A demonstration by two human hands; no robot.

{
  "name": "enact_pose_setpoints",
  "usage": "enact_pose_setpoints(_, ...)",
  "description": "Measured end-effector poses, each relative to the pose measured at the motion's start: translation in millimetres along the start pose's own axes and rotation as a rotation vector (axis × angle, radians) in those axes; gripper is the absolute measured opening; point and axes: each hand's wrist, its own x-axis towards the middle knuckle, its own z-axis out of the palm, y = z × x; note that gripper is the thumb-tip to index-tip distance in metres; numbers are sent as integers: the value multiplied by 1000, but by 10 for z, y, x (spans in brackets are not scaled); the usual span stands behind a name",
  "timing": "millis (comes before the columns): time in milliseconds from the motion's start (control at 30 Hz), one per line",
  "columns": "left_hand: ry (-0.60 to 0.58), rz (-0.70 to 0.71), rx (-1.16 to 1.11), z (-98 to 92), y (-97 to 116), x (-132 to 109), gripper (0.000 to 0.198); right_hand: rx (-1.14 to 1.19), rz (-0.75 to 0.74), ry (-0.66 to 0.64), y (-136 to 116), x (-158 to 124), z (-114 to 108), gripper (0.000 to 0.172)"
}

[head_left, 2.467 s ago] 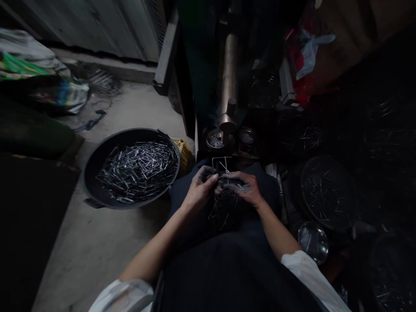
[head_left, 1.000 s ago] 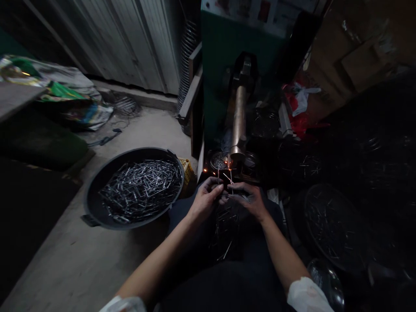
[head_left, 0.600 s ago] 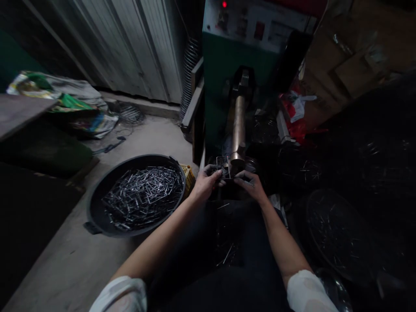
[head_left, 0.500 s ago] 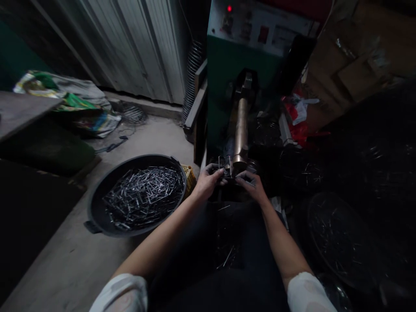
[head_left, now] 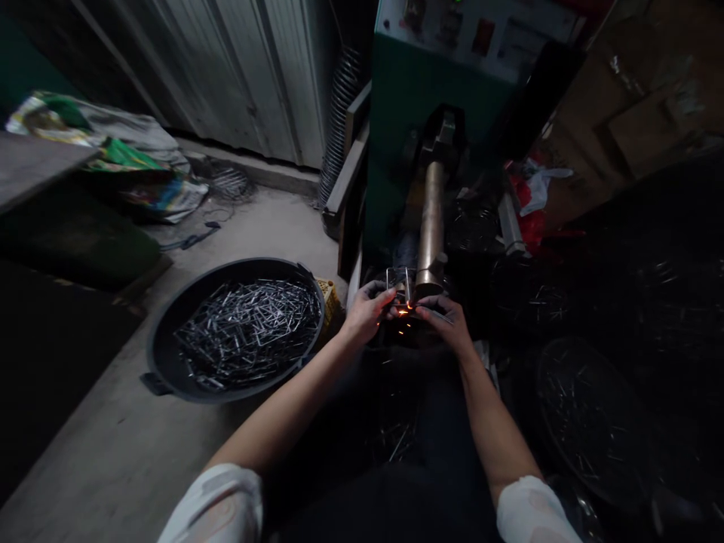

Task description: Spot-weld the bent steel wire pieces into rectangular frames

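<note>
Far left: crumpled printed plastic sacks are lying against the base of a corrugated metal door.

Floor basin: a wide black plastic basin is sitting on the concrete floor, heaped with bent wire pieces, and a yellow plastic crate is poking out just behind its rim.

Left hand: the left hand is reaching up from a white sleeve, its fingers curling and pinching the lower part of a bent wire frame.

Work spot: the frame is standing upright, right beside the brass electrode arm of a green spot-welding machine, and orange sparks are flying at its lower edge.

Right hand: the right hand is closing in from the other side, its fingers pressed together and pinching a short wire against the frame.

Lap: loose wires are lying across dark trousers.

Far right: a dark round tray is holding scattered wire pieces, below a red plastic bag.
</note>
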Motion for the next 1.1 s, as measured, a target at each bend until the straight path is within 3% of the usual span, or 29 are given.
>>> enact_pose_setpoints(100, 28, 41, 36, -6, 2, -72, 44, 38, 91, -7, -9, -204, -159, 32)
enact_pose_setpoints(200, 89, 98, 75, -152, -8, -216, 43, 34, 233, -3, -103, -641, -427, 37)
enact_pose_setpoints(300, 224, 161, 145, -527, 33, -351, 42, -70, 429, -71, -213, -1117, -731, 39)
enact_pose_setpoints(400, 462, 236, 225, -1078, 203, -448, 42, -158, 592, -307, -247, -1393, -913, 43)
enact_pose_setpoints(500, 654, 247, 311, -1567, 374, -571, 47, -206, 580, -347, -226, -1464, -848, 42)
enact_pose_setpoints(567, 753, 263, 529, -1727, 365, -678, 51, -217, 507, -299, -188, -1449, -714, 39)
enact_pose_setpoints(600, 747, 283, 672, -1742, 312, -738, 49, -226, 467, -279, -159, -1431, -643, 37)
enact_pose_setpoints(633, 691, 305, 815, -1713, 233, -803, 44, -238, 432, -264, -121, -1408, -577, 37)
enact_pose_setpoints(700, 444, 330, 1034, -1543, 23, -936, 34, -256, 402, -206, -26, -1356, -471, 39)
enact_pose_setpoints(767, 141, 327, 1198, -1277, -203, -1043, 28, -316, 344, -68, 82, -1303, -397, 43)
enact_pose_setpoints(833, -63, 325, 1396, -989, -398, -1085, 26, -413, 252, 87, 186, -1261, -338, 44)
enact_pose_setpoints(933, -203, 284, 1744, -631, -586, -1019, 24, -494, 179, 153, 304, -1256, -267, 35)
enact_pose_setpoints(1000, -269, 230, 1916, -479, -649, -942, 23, -502, 194, 106, 350, -1311, -246, 29)
enact_pose_setpoints(1100, -315, 187, 2025, -384, -692, -869, 28, -499, 227, -3, 380, -1454, -273, 35)
